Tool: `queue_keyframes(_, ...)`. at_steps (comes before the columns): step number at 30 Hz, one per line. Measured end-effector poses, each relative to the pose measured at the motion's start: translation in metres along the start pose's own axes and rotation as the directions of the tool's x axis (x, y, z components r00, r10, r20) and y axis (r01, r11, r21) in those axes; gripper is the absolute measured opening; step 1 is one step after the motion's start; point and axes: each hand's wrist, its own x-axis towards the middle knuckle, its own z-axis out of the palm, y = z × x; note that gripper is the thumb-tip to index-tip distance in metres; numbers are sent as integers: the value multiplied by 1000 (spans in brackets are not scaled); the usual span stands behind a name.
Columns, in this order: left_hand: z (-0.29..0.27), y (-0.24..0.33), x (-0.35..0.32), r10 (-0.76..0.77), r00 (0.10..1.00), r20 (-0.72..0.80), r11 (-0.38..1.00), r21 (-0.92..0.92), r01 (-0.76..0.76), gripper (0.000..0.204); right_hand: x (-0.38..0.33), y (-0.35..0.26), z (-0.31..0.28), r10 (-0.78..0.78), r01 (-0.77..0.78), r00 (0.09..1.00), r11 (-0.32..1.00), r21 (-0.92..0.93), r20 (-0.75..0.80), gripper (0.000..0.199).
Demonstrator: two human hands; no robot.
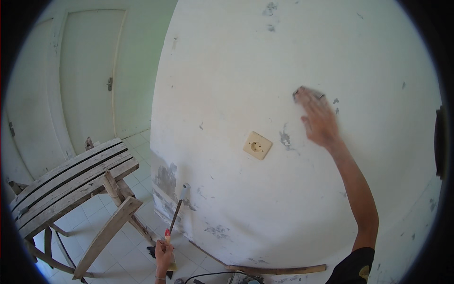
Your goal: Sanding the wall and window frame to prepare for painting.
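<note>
My right hand [320, 120], smeared by motion, presses a dark grey piece that looks like sandpaper [322, 95] against the white wall [222, 85]. Its fingers reach up and to the left over the piece, hiding most of it. Low at the left, my left hand [163, 254] is closed around the handle of a paintbrush [168, 235], its red tip pointing up. A pale yellowish part shows just below that hand, perhaps the bristles. Between the hands, a cream power socket [257, 145] is set in the wall, with a grey bare patch [285, 137] beside it.
A slatted wooden bench [75, 180] stands left on the tiled floor [106, 227]. A stick with a grey end [177, 213] leans at the wall's corner. Along the wall's foot lie a wooden strip [283, 270] and a black cable [213, 273]. Behind is a closed door [90, 71].
</note>
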Motion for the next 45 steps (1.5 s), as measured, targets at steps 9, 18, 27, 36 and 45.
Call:
queue_keyframes(9,-1,-18,2,-66,998,-6,998,-7,66,19,44,-30,24,237,-251,938,968,-24,-253,65)
queue_keyframes(18,9,-17,17,-88,994,61,996,15,87,17,37,-70,40,131,-129,989,991,36,-75,67)
queue_keyframes(27,17,-27,26,-80,989,121,996,-25,84,15,55,-124,74,-67,57,996,986,154,57,69)
queue_keyframes(36,18,-48,28,-103,993,63,995,0,103,17,120,-174,110,-118,112,993,976,185,22,70)
queue_keyframes(45,18,-61,24,-77,996,33,991,-109,80,18,144,-148,102,-105,105,994,994,7,26,77)
